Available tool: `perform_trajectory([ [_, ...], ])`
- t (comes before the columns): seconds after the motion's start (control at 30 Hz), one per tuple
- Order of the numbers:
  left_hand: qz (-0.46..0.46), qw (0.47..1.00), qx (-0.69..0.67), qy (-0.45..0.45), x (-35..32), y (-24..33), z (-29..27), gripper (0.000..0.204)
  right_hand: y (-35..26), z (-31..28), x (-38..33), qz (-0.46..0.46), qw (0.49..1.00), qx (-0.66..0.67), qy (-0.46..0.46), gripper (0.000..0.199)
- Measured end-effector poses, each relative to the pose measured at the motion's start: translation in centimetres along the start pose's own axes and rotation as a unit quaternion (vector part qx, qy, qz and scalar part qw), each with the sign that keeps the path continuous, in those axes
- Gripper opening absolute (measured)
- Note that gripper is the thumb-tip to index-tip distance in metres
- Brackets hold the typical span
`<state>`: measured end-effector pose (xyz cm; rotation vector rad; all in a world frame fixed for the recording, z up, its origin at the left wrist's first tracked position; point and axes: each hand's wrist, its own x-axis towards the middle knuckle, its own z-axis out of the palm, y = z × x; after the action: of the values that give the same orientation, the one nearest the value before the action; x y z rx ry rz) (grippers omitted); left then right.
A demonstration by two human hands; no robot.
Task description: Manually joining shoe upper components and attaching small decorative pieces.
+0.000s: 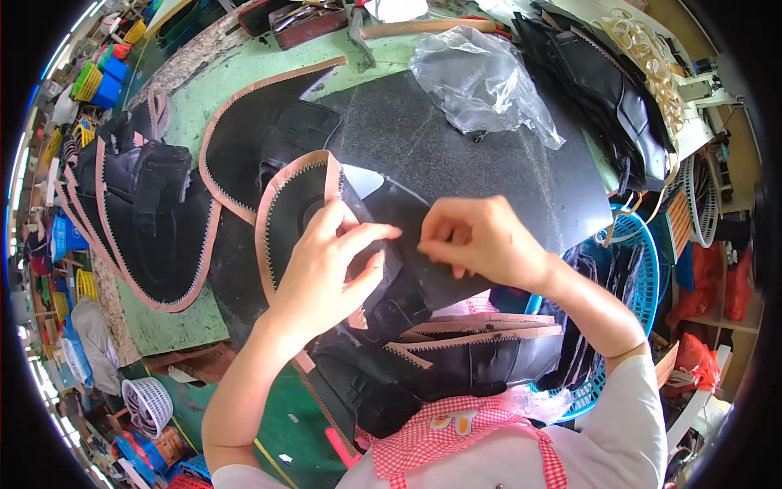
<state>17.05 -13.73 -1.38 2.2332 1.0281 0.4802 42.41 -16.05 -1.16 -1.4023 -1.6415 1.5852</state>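
My left hand [326, 269] is on a black leather-like shoe upper piece [287, 208] edged with a pinkish-tan, zigzag-stitched band. Its thumb and forefinger stand apart over the black surface, while the other fingers seem to hold the piece and are partly hidden. Just to the right, my right hand [489, 244] is closed in a pinch in the air. Whatever may be between those fingertips is too small to make out. Similar black pieces [509, 350] with the same edging lie in a stack across my lap, below both hands.
A dark grey sheet [440, 155] covers much of the green table [187, 322]. More edged pieces [159, 236] lie at the left. A clear plastic bag [481, 77], a hammer [423, 28] and a pile of black pieces [595, 90] are at the back. A blue basket [648, 277] stands at right.
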Motion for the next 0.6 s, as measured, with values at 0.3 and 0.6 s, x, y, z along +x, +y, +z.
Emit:
perform_trajectory([
  [0.3, 0.006, 0.999, 0.037, -0.006, 0.5, 0.5, -0.3, 0.028, 2.9, -6.7, 2.4, -0.202, 0.873, -0.357, 0.263, 0.017],
  [0.6, -0.002, 0.999, -0.046, 0.01, -0.1, -0.4, -0.4, 0.06, -1.4, 0.1, 1.3, -0.125, 0.964, -0.209, 0.106, 0.021],
])
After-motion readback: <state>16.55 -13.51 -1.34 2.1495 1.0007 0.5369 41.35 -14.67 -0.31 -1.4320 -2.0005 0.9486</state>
